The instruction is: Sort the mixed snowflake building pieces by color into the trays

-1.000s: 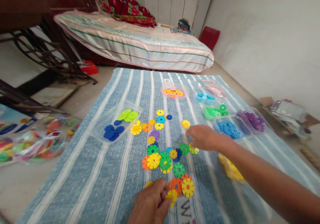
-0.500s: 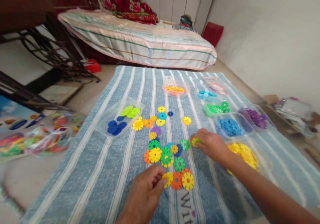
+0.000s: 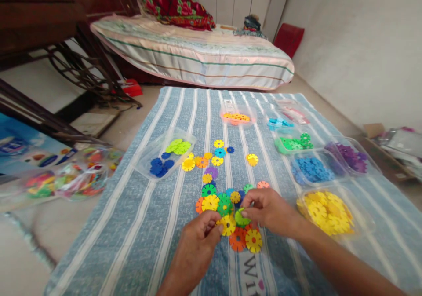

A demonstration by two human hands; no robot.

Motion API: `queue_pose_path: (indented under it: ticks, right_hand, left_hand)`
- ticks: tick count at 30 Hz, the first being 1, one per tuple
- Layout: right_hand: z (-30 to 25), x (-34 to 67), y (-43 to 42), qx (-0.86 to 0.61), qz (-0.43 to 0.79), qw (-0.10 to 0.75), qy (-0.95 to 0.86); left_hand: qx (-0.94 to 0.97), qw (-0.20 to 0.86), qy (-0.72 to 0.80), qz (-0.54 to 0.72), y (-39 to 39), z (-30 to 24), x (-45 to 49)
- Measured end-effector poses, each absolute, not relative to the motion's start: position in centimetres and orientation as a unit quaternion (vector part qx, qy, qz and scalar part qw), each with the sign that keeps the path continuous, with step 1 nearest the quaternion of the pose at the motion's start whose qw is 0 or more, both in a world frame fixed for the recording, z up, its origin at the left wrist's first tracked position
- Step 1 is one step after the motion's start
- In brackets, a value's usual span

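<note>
My left hand (image 3: pixel 197 245) pinches a yellow toothed disc (image 3: pixel 227 224) at the near middle of the striped blue cloth (image 3: pixel 148 225). Beside it, my right hand (image 3: pixel 268 210) pinches a lime-green disc (image 3: pixel 242 218) and holds it against the yellow one. Just below them lie an orange disc (image 3: pixel 238 239) and a yellow disc (image 3: pixel 254 240). A cluster of several loose coloured discs (image 3: pixel 217 199) lies on the cloth just beyond both hands.
Clear tubs hold sorted discs: yellow (image 3: pixel 329 210), blue (image 3: pixel 311 169), purple (image 3: pixel 351 157), green (image 3: pixel 293 143), cyan (image 3: pixel 278 122), orange-yellow (image 3: pixel 236 117), and lime with dark blue (image 3: pixel 166 157). A bag of discs (image 3: pixel 70 179) lies left. A mattress (image 3: pixel 198 54) lies beyond.
My right hand picked a lime-green disc from the cloth and drew it back toward my left hand. My left hand lifted the yellow disc to meet it. The view shifted a little.
</note>
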State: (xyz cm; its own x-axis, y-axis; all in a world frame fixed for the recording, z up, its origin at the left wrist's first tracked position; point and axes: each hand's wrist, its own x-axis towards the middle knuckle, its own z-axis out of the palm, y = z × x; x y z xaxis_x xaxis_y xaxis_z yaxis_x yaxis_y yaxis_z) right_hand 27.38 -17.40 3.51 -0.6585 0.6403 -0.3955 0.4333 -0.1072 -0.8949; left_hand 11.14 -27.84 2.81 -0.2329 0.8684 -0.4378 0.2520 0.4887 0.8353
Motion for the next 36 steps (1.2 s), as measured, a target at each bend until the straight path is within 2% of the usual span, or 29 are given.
queue_pose_path:
  ticks: [6, 11, 17, 23, 25, 27, 30, 32, 36]
  right_hand:
    - [1.7, 25.3, -18.7, -0.396, 0.704, 0.101, -0.580]
    - [1.6, 25.2, -19.1, -0.413, 0.680, 0.134, -0.590]
    - [2.0, 24.3, -19.8, -0.402, 0.640, 0.180, -0.630]
    - [2.1, 24.8, -19.2, -0.458, 0.653, 0.200, -0.568]
    - [2.1, 25.6, -18.3, -0.473, 0.630, 0.222, -0.574]
    - [2.0, 26.6, -17.1, -0.501, 0.590, 0.245, -0.584]
    - [2.0, 27.8, -15.0, -0.541, 0.536, 0.260, -0.593]
    - [2.1, 28.3, -14.0, -0.554, 0.500, 0.273, -0.607]
    - [3.2, 30.5, -13.0, -0.573, 0.396, 0.289, -0.657]
  left_hand:
    - [0.376, 0.502, 0.689, 0.364, -28.1, 2.4, 10.9]
    - [0.427, 0.497, 0.674, 0.341, -28.5, 2.8, 10.5]
    - [0.502, 0.401, 0.697, 0.318, -28.0, 3.3, 9.9]
    - [0.401, 0.431, 0.718, 0.371, -27.1, 3.7, 8.9]
    - [0.399, 0.364, 0.748, 0.387, -26.6, 4.7, 7.5]
    - [0.410, 0.249, 0.785, 0.391, -25.7, 5.9, 5.3]
    - [0.454, 0.087, 0.821, 0.336, -24.0, 7.3, 1.3]
    - [0.506, 0.033, 0.823, 0.256, -22.9, 7.7, -1.1]
    - [0.537, -0.005, 0.835, 0.124, -21.9, 7.3, -3.4]
